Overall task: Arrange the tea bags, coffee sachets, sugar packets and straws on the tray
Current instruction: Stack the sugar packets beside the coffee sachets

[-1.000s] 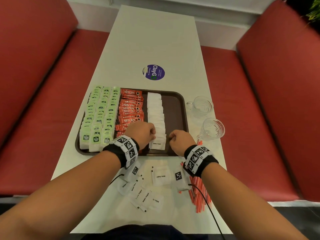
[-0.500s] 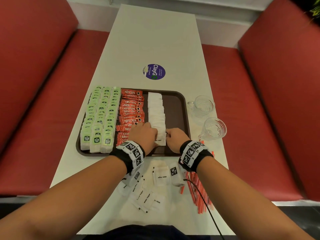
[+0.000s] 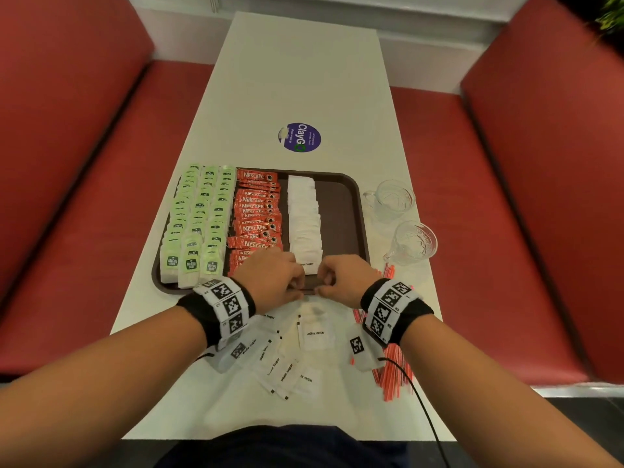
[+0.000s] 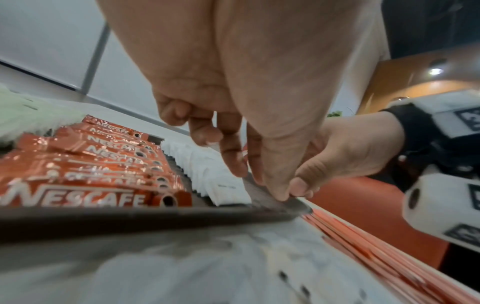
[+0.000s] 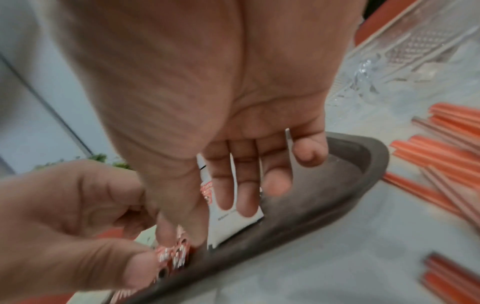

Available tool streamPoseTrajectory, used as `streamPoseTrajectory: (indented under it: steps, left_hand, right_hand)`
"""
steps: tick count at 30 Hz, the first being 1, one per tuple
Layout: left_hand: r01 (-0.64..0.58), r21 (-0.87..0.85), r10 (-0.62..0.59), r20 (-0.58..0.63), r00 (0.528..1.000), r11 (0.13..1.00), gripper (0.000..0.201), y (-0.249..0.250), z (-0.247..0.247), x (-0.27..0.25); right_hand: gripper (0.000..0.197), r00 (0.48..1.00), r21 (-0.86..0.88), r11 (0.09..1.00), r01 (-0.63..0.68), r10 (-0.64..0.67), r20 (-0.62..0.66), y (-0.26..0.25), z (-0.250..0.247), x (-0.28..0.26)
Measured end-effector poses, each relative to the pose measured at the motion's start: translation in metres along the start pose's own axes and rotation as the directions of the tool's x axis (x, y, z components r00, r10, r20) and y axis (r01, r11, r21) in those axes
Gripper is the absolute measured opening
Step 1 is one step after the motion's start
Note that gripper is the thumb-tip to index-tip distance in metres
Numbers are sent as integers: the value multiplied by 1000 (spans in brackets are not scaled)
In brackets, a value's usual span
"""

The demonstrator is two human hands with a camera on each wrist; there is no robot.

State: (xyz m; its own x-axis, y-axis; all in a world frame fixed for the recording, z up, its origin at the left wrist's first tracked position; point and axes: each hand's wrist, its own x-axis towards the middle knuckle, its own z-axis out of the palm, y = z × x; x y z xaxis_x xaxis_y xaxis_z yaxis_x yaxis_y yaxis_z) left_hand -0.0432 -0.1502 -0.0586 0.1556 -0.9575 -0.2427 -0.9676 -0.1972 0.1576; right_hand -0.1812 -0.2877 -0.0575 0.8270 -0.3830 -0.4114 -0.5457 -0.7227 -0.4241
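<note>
A brown tray (image 3: 341,211) holds three columns of green tea bags (image 3: 199,224), a column of red coffee sachets (image 3: 258,217) and a row of white sugar packets (image 3: 304,217); its right strip is bare. Both hands sit at the tray's near rim, either side of the nearest sugar packet (image 4: 228,191). My left hand (image 3: 273,275) has its fingers reaching down beside that packet, thumb at the rim (image 4: 155,218), holding nothing. My right hand (image 5: 246,185) lays nearly straight fingers on the packet's face. Loose sugar packets (image 3: 314,332) and orange straws (image 3: 393,373) lie on the table nearer me.
Two glass cups (image 3: 390,197) (image 3: 415,241) stand right of the tray. A purple round sticker (image 3: 300,137) lies on the white table beyond it. Red benches run along both sides.
Both hands have drawn closer together and slightly back toward the tray's near rim. The front of the sugar row looks pushed up tighter.
</note>
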Motion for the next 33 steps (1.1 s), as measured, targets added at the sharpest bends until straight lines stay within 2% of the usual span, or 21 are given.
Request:
streamPoseTrajectory:
  steps: [5, 7, 12, 18, 21, 25, 29, 33]
  left_hand:
    - [-118, 92, 105, 142, 984, 989, 36, 17, 20, -15]
    - [-137, 109, 118, 163, 979, 985, 41, 23, 26, -15]
    - [-158, 164, 127, 182, 975, 974, 51, 34, 33, -13]
    - [-110, 133, 82, 200, 976, 985, 42, 37, 32, -5]
    - [-91, 136, 60, 215, 975, 986, 39, 43, 32, 0]
    - [-66, 95, 44, 212, 976, 993, 51, 58, 34, 3]
    - [-19, 1, 18, 282, 959, 1000, 50, 69, 33, 8]
    - [-105, -47, 114, 328, 938, 993, 47, 69, 31, 9]
  right_hand:
    - [42, 985, -212, 976, 50, -13, 171, -10, 22, -20]
    - [48, 984, -293, 953, 72, -21, 175, -12, 33, -26]
    - [39, 985, -351, 933, 80, -21, 170, -14, 42, -34]
    - [4, 984, -239, 971, 21, 23, 179, -6, 27, -39]
    - [16, 977, -218, 975, -41, 85, 196, 1, 14, -40]
    - [23, 968, -146, 983, -115, 144, 207, 9, 8, -39]
    - [19, 976, -21, 991, -135, 137, 166, 17, 9, -39]
    - [24, 987, 109, 985, -135, 124, 98, 17, 5, -41]
